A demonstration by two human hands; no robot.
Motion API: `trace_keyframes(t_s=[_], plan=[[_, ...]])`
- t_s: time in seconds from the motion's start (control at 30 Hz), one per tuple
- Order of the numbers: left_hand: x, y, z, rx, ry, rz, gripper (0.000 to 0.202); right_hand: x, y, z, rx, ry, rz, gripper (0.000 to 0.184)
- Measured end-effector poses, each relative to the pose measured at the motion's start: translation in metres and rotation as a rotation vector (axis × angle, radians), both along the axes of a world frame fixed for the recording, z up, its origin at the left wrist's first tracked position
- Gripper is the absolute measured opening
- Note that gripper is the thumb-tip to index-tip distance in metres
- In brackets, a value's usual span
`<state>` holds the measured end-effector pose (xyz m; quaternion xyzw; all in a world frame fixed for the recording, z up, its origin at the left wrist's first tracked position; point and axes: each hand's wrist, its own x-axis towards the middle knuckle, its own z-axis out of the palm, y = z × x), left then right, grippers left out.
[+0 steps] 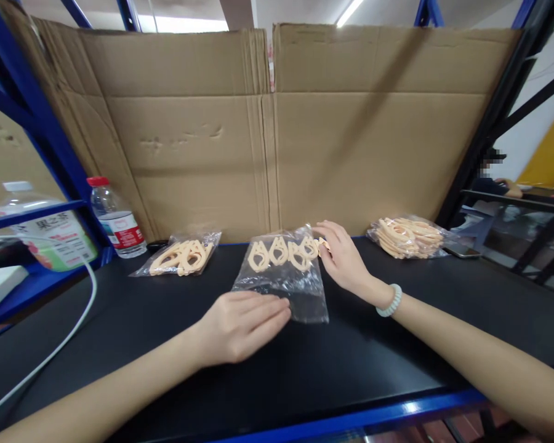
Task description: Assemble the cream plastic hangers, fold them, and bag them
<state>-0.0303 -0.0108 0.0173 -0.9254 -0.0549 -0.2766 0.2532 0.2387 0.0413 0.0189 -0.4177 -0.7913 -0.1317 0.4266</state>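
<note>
A clear plastic bag [300, 284] lies flat on the black table in front of me. Several pale wooden-looking cutouts [278, 251], teardrop-shaped with openings, rest in a row in its far half. Over the bag's near left edge is my left hand [242, 323], palm down, fingers stretched out and close together; its palm side is hidden. My right hand [341, 255] is at the bag's far right corner, fingers loosely bent and apart, touching the end of the row. A small bit of a cutout shows by its thumb.
A bag of cutouts [184, 255] lies left; a fuller bag [409, 237] lies right beside a phone [461, 250]. Bottles [117, 218] and a white cable [90, 295] are at the left. Cardboard [203, 141] stands behind the black table [166, 400]. A person sits far right.
</note>
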Motion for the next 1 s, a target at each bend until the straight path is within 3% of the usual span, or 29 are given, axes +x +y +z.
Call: trace_keyframes(t_s=[0.1, 0.2, 0.33, 0.47, 0.67, 0.77, 0.9, 1.0], plan=[[0.012, -0.011, -0.006, -0.065, 0.055, -0.089, 0.034, 0.001, -0.013, 0.014, -0.134, 0.063, 0.19, 0.027], [0.017, -0.015, -0.003, -0.141, 0.108, -0.067, 0.031, -0.005, -0.031, 0.018, -0.272, -0.142, 0.285, 0.025], [0.02, -0.017, 0.004, -0.207, 0.145, -0.015, 0.028, -0.015, -0.05, 0.011, -0.347, -0.433, 0.213, 0.049], [0.021, -0.021, 0.004, -0.274, 0.131, -0.015, 0.028, -0.018, -0.058, 0.007, -0.394, -0.563, 0.188, 0.056], [0.02, -0.024, 0.005, -0.306, 0.142, -0.075, 0.019, -0.016, -0.064, 0.01, -0.444, -0.593, 0.225, 0.04], [0.015, -0.017, 0.004, -0.365, 0.039, -0.122, 0.023, -0.018, -0.063, 0.007, -0.444, -0.613, 0.24, 0.025], [0.012, 0.0, 0.0, -0.589, -0.186, 0.089, 0.024, -0.024, -0.06, 0.001, -0.396, -0.659, 0.275, 0.013], [0.013, 0.006, -0.003, -0.759, -0.123, 0.215, 0.031, -0.028, -0.06, 0.0, -0.387, -0.672, 0.27, 0.017]])
